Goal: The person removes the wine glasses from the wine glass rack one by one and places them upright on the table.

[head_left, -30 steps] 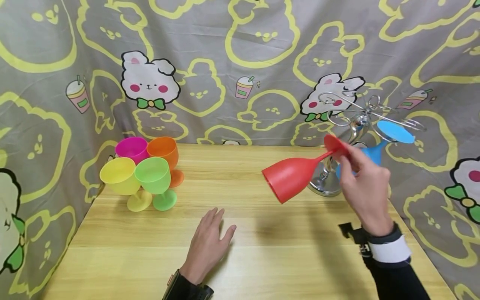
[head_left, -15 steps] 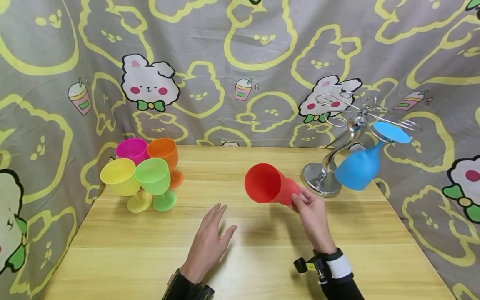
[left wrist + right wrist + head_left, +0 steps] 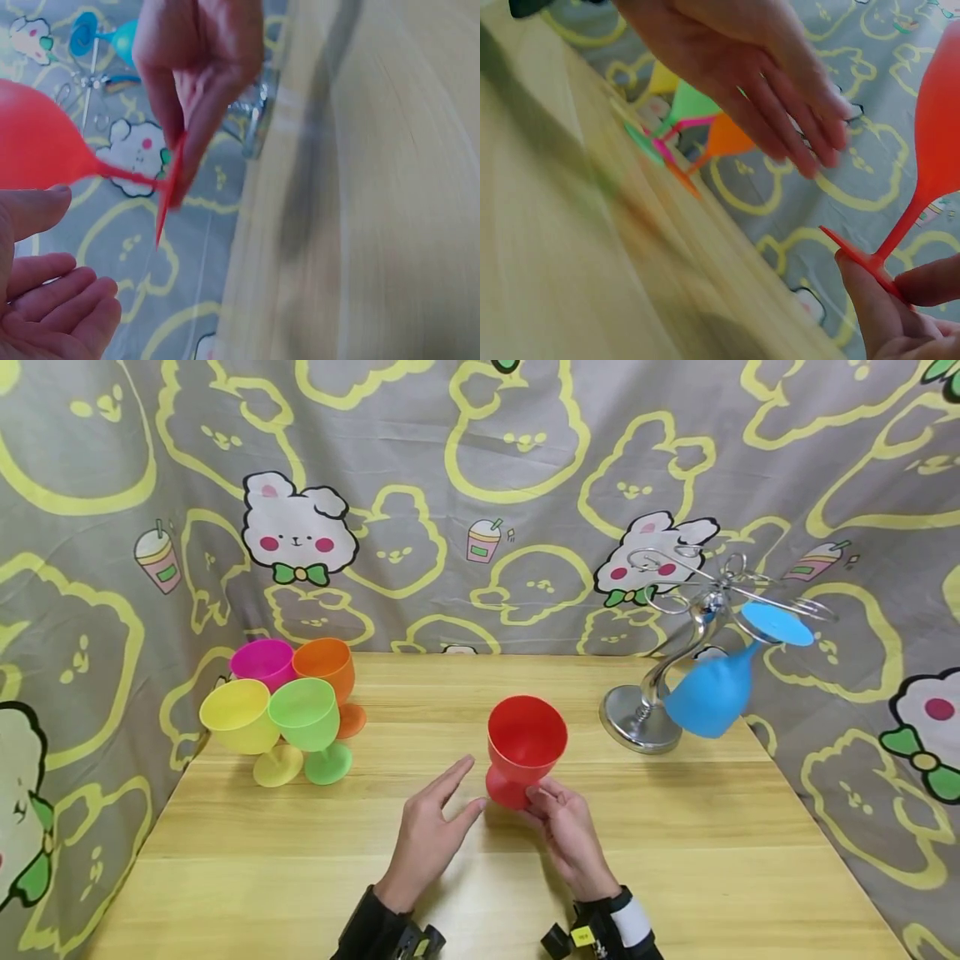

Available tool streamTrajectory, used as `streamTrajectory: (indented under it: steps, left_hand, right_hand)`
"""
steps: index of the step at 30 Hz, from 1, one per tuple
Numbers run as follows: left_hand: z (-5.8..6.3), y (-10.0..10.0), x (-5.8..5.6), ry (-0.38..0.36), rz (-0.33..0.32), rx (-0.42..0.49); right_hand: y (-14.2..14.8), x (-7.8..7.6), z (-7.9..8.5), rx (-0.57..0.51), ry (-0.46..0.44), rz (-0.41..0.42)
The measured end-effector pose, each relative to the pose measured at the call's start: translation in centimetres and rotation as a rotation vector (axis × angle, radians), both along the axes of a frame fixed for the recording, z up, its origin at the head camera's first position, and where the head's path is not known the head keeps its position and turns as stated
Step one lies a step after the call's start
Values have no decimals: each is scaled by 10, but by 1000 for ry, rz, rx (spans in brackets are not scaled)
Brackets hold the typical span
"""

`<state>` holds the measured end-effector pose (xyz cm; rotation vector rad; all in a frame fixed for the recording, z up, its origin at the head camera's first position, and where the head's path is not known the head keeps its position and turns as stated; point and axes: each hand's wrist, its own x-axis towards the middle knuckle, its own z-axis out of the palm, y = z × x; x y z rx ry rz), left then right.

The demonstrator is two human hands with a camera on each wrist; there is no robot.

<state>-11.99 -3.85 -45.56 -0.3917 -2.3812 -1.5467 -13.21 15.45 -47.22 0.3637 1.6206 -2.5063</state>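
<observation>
My right hand [image 3: 572, 839] pinches the foot of a red plastic goblet [image 3: 525, 739] between thumb and fingers. Mouth up, the goblet is above the table; in the right wrist view its foot [image 3: 866, 259] is clear of the wood. My left hand [image 3: 426, 839] is just left of the goblet, fingers extended and thumb apart, holding nothing. The left wrist view shows the left fingers [image 3: 64, 300] close below the red bowl [image 3: 37, 139]; whether they touch it I cannot tell. At the right, a blue goblet [image 3: 708, 693] hangs upside down by its foot from a chrome stemware rack [image 3: 637, 718].
Yellow [image 3: 236, 718], green [image 3: 306, 714], magenta [image 3: 262, 662] and orange [image 3: 326, 668] goblets stand upright in a close group at the table's left. The rack's wire loops [image 3: 663, 564] spread out at its top. A patterned grey curtain [image 3: 420, 435] surrounds the wooden table [image 3: 420, 693].
The red goblet has moved from beside the rack to the left and towards me, turning from mouth-down to upright in my right hand. My left hand has shifted slightly right towards it.
</observation>
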Motion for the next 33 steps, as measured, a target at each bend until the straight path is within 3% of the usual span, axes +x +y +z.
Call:
streamTrajectory:
  steps: [3,6,18,29,33]
  left_hand:
    - [3,7,0,-26,-26,90]
    - [3,12,1,-10,-27,125]
    - [-7,18,0,48,80,106]
    - [-7,18,0,83,126,86]
    - [-5,17,1,97,109,82]
  right_hand:
    - [-10,4,-1,-9,-11,45]
    - [-19,8,-2,-17,-15,82]
    - [-40,19,-3,-106,3,80]
    - [-40,18,-2,-100,-38,83]
    - [-38,17,-1,-82,-34,100]
